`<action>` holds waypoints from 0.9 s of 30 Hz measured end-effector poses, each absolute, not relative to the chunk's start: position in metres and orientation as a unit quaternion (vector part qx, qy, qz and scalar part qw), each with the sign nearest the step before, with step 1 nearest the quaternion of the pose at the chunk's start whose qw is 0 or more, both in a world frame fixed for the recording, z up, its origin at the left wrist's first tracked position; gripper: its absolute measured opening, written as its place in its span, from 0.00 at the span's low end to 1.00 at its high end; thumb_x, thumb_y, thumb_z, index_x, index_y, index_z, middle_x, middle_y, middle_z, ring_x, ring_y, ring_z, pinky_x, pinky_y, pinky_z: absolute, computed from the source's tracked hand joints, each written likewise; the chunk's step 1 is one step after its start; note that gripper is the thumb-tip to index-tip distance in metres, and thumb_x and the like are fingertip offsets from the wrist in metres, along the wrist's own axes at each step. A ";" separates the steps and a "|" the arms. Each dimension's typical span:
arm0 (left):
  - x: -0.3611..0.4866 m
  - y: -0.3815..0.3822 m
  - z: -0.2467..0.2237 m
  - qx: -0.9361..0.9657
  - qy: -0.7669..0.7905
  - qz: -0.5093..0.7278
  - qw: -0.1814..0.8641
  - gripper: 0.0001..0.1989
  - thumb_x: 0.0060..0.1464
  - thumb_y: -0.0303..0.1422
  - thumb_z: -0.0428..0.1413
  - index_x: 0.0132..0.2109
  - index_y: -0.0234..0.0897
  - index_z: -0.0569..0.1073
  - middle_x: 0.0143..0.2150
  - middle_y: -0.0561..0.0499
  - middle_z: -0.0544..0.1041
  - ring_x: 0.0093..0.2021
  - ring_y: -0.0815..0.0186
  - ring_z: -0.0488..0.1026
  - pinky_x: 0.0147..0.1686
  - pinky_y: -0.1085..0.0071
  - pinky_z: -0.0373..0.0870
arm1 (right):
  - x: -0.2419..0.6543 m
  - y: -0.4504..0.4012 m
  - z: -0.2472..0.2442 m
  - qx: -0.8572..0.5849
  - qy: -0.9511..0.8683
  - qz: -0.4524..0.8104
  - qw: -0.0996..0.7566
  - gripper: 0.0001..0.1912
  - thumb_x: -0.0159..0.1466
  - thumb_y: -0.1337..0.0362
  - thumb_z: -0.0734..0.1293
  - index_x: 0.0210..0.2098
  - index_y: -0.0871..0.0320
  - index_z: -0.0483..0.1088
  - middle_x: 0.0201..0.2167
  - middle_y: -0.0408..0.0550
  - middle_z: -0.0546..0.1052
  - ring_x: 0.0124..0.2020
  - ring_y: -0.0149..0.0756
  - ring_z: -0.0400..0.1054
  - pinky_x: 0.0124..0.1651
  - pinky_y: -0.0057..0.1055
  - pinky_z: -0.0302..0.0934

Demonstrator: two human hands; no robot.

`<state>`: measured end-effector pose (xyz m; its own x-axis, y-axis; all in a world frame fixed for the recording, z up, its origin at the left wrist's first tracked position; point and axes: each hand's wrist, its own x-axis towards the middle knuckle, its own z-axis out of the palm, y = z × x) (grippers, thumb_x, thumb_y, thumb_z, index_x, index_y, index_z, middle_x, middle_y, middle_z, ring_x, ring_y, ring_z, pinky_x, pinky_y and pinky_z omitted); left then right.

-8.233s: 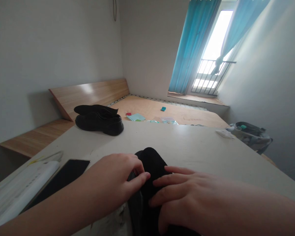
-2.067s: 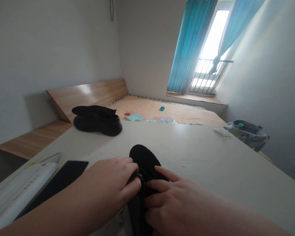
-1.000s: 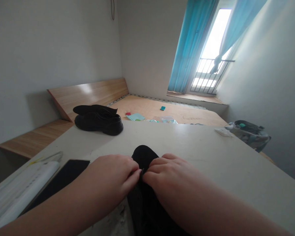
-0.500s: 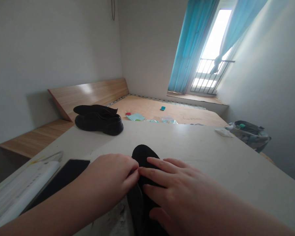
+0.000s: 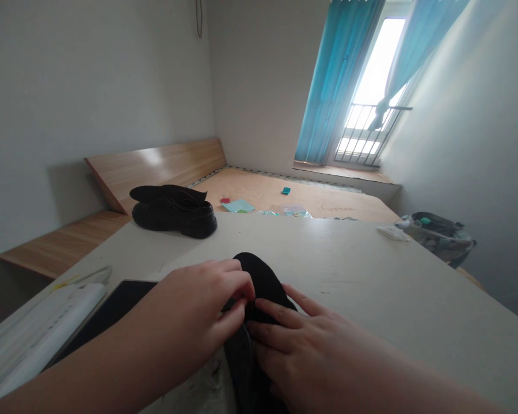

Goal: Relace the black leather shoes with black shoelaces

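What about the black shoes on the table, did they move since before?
No, the black shoes sit in the same spot at the far edge of the white table.

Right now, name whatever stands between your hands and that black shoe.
Nothing visible does: the left hand and the right hand both rest directly on the black shoe.

Black shoe point(image 5: 264, 282), single, matte, rounded toe pointing away from the wearer of the camera, resting at the near part of the bench point(image 5: 349, 276), its back end running down out of view. Left hand point(image 5: 194, 305) curls its fingers over the upper at the inner side; right hand point(image 5: 304, 351) lies with fingers spread across the opposite side. Fastenings and sole are hidden.
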<state>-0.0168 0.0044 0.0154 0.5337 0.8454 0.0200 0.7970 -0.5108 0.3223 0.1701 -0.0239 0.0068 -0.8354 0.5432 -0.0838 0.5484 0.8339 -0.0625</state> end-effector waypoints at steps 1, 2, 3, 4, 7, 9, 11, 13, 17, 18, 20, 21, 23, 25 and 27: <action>-0.018 0.003 0.016 0.873 0.457 0.092 0.142 0.07 0.56 0.30 0.50 0.35 0.43 0.73 0.36 0.55 0.75 0.35 0.64 0.71 0.32 0.69 0.60 | 0.172 -0.023 0.013 0.282 0.957 -0.055 0.022 0.12 0.67 0.67 0.62 0.47 0.58 0.75 0.52 0.47 0.76 0.59 0.45 0.63 0.67 0.47 0.49; -0.019 0.001 0.016 0.881 0.439 0.094 0.149 0.08 0.54 0.28 0.50 0.34 0.43 0.72 0.36 0.56 0.75 0.36 0.65 0.71 0.33 0.70 0.60 | 0.175 -0.023 0.021 0.283 0.957 -0.067 0.006 0.12 0.66 0.67 0.63 0.46 0.57 0.76 0.50 0.46 0.77 0.58 0.42 0.64 0.67 0.44 0.48; -0.020 -0.001 0.017 0.889 0.419 0.092 0.159 0.08 0.53 0.26 0.50 0.34 0.43 0.72 0.36 0.56 0.75 0.36 0.66 0.71 0.34 0.70 0.61 | 0.179 -0.022 0.028 0.290 0.954 -0.077 -0.017 0.11 0.65 0.67 0.64 0.44 0.56 0.76 0.48 0.45 0.78 0.56 0.40 0.66 0.66 0.41 0.51; -0.021 -0.003 0.017 0.896 0.400 0.088 0.171 0.09 0.52 0.25 0.51 0.35 0.43 0.72 0.37 0.57 0.75 0.37 0.66 0.71 0.35 0.71 0.62 | 0.182 -0.020 0.035 0.304 0.948 -0.081 -0.049 0.11 0.65 0.69 0.63 0.44 0.55 0.76 0.47 0.44 0.78 0.54 0.38 0.68 0.64 0.38 0.55; -0.020 -0.007 0.019 0.909 0.358 0.056 0.204 0.11 0.53 0.24 0.51 0.37 0.45 0.73 0.39 0.58 0.77 0.38 0.66 0.73 0.38 0.72 0.65 | 0.193 -0.012 0.048 0.364 0.921 -0.057 -0.124 0.15 0.66 0.71 0.60 0.46 0.53 0.75 0.44 0.45 0.79 0.47 0.37 0.72 0.52 0.35 0.65; -0.017 -0.008 0.021 0.909 0.366 0.027 0.199 0.10 0.54 0.24 0.52 0.37 0.44 0.74 0.38 0.56 0.78 0.38 0.65 0.75 0.37 0.72 0.66 | 0.198 -0.006 0.051 0.392 0.909 -0.035 -0.134 0.15 0.67 0.69 0.58 0.47 0.53 0.74 0.44 0.47 0.78 0.46 0.38 0.72 0.48 0.36 0.66; -0.013 -0.009 0.023 0.905 0.387 0.001 0.179 0.10 0.54 0.24 0.52 0.36 0.43 0.75 0.38 0.54 0.78 0.37 0.64 0.75 0.37 0.72 0.67 | 0.201 -0.002 0.051 0.415 0.901 -0.026 -0.126 0.15 0.68 0.67 0.57 0.47 0.52 0.74 0.43 0.46 0.78 0.44 0.38 0.72 0.46 0.37 0.66; -0.009 -0.009 0.023 0.902 0.401 -0.012 0.158 0.10 0.54 0.23 0.52 0.37 0.42 0.75 0.37 0.52 0.79 0.36 0.63 0.76 0.36 0.71 0.68 | 0.202 -0.001 0.053 0.428 0.894 -0.022 -0.132 0.15 0.69 0.66 0.58 0.48 0.50 0.73 0.43 0.44 0.78 0.44 0.37 0.72 0.46 0.37 0.66; -0.006 -0.010 0.019 0.898 0.424 -0.019 0.116 0.08 0.55 0.24 0.52 0.37 0.41 0.74 0.37 0.51 0.78 0.35 0.62 0.76 0.32 0.70 0.67 | 0.204 -0.010 0.062 0.431 0.876 0.008 -0.215 0.12 0.68 0.64 0.59 0.46 0.47 0.73 0.43 0.39 0.78 0.44 0.35 0.72 0.45 0.33 0.66; -0.005 -0.010 0.017 0.896 0.432 -0.023 0.102 0.08 0.55 0.25 0.52 0.37 0.41 0.74 0.36 0.51 0.78 0.34 0.61 0.76 0.31 0.69 0.66 | 0.204 -0.013 0.064 0.432 0.868 0.017 -0.245 0.11 0.68 0.64 0.60 0.45 0.47 0.72 0.43 0.39 0.78 0.44 0.35 0.72 0.44 0.32 0.67; -0.003 -0.009 0.014 0.892 0.444 -0.029 0.073 0.08 0.57 0.25 0.51 0.37 0.41 0.72 0.36 0.51 0.77 0.33 0.60 0.76 0.28 0.69 0.65 | 0.205 -0.019 0.064 0.435 0.849 0.030 -0.297 0.10 0.68 0.62 0.60 0.45 0.47 0.71 0.42 0.41 0.78 0.42 0.36 0.73 0.44 0.32 0.68; -0.002 -0.008 0.012 0.890 0.451 -0.027 0.058 0.08 0.57 0.24 0.50 0.38 0.41 0.72 0.36 0.51 0.77 0.32 0.60 0.76 0.27 0.69 0.64 | 0.206 -0.022 0.062 0.439 0.841 0.033 -0.315 0.10 0.69 0.61 0.60 0.46 0.48 0.71 0.42 0.42 0.78 0.41 0.37 0.73 0.44 0.33 0.68; -0.002 -0.005 0.009 0.884 0.466 -0.022 0.033 0.09 0.58 0.24 0.49 0.39 0.40 0.71 0.36 0.50 0.76 0.31 0.60 0.76 0.25 0.69 0.62 | 0.208 -0.027 0.054 0.452 0.824 0.033 -0.339 0.12 0.69 0.59 0.59 0.50 0.48 0.68 0.44 0.45 0.77 0.39 0.37 0.73 0.40 0.32 0.70; -0.003 -0.001 0.005 0.874 0.486 -0.020 0.012 0.10 0.58 0.23 0.47 0.42 0.39 0.70 0.37 0.49 0.76 0.31 0.58 0.76 0.24 0.68 0.62 | 0.213 -0.030 0.040 0.474 0.809 0.032 -0.347 0.15 0.69 0.57 0.58 0.55 0.47 0.63 0.46 0.49 0.74 0.37 0.37 0.72 0.33 0.29 0.70; -0.005 0.002 0.002 0.862 0.506 -0.015 -0.006 0.11 0.59 0.23 0.45 0.43 0.38 0.70 0.38 0.48 0.76 0.32 0.56 0.77 0.24 0.67 0.63 | 0.220 -0.032 0.022 0.509 0.792 0.026 -0.336 0.20 0.69 0.54 0.57 0.59 0.48 0.58 0.47 0.51 0.71 0.32 0.34 0.71 0.27 0.28 0.68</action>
